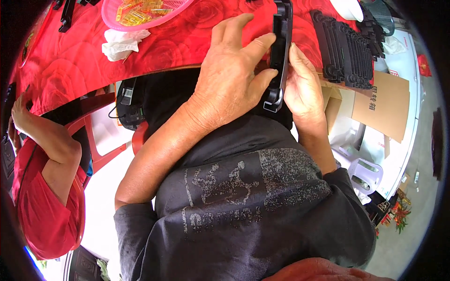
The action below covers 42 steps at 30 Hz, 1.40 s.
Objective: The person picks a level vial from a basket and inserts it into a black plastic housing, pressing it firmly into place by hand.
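Note:
A long, narrow black plastic housing [287, 30] with a hollow channel along its length is held upright at the table's near edge. My right hand [304, 89] grips it from the right side, thumb along its edge and the other fingers partly hidden behind. A bent metal or clear piece shows at its lower end. To its left is my left hand [229, 70], fingers spread. Its thumb and index fingertips touch the channel's left side, while the other fingers stay raised off the housing. Whether a small part sits under those fingertips I cannot tell.
Clear yellow pieces [140, 11] fill a pink basket [107, 18] on the red rose-patterned tablecloth [178, 54], beside crumpled tissue [123, 43]. Rows of black strips [342, 51] lie at the right, above a cardboard box [384, 103]. A co-worker in red [47, 210] sits at the left.

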{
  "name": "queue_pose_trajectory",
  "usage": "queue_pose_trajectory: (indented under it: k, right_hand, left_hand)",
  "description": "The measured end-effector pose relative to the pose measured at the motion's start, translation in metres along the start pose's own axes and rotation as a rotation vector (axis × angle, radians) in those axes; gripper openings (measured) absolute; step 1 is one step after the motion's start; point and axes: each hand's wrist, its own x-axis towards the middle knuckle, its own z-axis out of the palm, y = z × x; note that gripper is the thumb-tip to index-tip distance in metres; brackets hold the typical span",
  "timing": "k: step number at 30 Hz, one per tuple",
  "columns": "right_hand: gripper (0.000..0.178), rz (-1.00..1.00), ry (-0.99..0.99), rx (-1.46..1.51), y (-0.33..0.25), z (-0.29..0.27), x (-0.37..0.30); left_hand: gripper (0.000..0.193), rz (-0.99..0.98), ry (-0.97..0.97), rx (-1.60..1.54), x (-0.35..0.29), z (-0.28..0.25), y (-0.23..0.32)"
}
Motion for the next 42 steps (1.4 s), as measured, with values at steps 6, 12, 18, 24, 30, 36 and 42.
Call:
queue_pose_trajectory:
  k: [6, 12, 18, 24, 30, 36, 42]
  right_hand:
    - [0.028, -0.018, 0.026, -0.022, 0.001, 0.0, 0.0]
    - [0.029, 0.009, 0.05, 0.0, 0.0, -0.01, 0.004]
    - [0.03, 0.048, -0.033, 0.043, -0.001, -0.019, 0.008]
    - [0.029, 0.037, -0.021, 0.03, 0.0, -0.028, 0.007]
    - [0.028, 0.056, 0.042, -0.021, -0.003, -0.02, 0.006]
    - [0.027, 0.066, 0.072, -0.012, -0.011, -0.022, 0.01]
    - [0.027, 0.067, 0.087, -0.047, -0.016, -0.029, 0.014]
  left_hand:
    - [0.058, 0.104, -0.057, -0.002, 0.005, 0.009, 0.0]
    - [0.055, 0.094, -0.096, 0.078, 0.009, 0.019, 0.003]
    - [0.043, 0.077, -0.032, -0.001, 0.018, 0.025, -0.004]
    - [0.039, -0.037, -0.042, -0.107, 0.016, 0.036, -0.001]
    - [0.038, -0.019, -0.012, -0.084, 0.016, 0.04, 0.001]
    - [0.036, -0.026, 0.006, -0.096, 0.022, 0.048, 0.005]
    - [0.035, -0.077, -0.042, -0.18, 0.025, 0.058, 0.006]
